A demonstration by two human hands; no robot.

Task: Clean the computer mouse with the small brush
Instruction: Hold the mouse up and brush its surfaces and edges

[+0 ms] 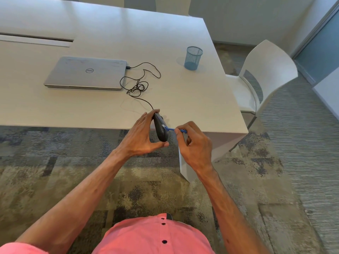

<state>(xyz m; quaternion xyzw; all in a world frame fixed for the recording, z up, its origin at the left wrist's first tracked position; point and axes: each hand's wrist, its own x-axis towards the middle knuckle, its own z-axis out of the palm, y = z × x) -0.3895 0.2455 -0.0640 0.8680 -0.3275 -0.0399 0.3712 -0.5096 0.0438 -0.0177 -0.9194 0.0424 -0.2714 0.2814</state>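
Observation:
A black wired computer mouse (160,127) is held on its side just off the near edge of the white table (113,107). My left hand (142,136) grips it, fingers at its far end and thumb under its near end. My right hand (195,143) pinches a small blue brush (173,129) whose white bristle tip touches the right side of the mouse. The mouse's black cable (139,85) runs back across the table in loose loops to a closed silver laptop (86,73).
A blue mesh pen cup (193,58) stands at the table's right. A white chair (260,79) sits beside the table's right edge. A cable slot (36,40) lies at the far left. Patterned carpet covers the floor below my arms.

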